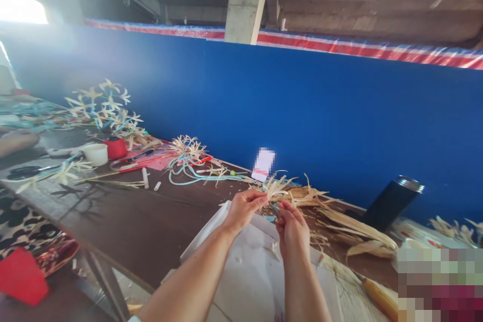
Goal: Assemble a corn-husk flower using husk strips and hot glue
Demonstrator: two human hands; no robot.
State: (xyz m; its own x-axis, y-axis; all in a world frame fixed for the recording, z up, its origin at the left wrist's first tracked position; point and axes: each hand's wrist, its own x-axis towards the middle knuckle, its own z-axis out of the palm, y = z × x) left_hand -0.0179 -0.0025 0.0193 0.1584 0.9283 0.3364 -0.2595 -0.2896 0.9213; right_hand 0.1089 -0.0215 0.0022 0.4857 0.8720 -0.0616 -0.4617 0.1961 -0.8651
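Observation:
My left hand [245, 207] pinches the base of a pale corn husk flower [277, 187], whose thin petals spread up and to the right. Just below and right of it, my right hand [293, 226] has thumb and fingertips pressed together; whatever sits between them is too small to make out. Both hands are over a white sheet [241, 271] on the dark table. Beyond the flower lie dry corn husks [350, 219], with some loose shreds. A phone-like bright object [263, 165] leans behind, partly blurred out.
A black flask [394, 204] stands tilted-looking at the right. Leftward along the table [151, 231] are husk flowers on blue stems [188, 148], a red thread spool [116, 148], a white cup [95, 154] and scissors [26, 172]. A blue partition [339, 121] runs behind. Someone's arm [17, 143] shows far left.

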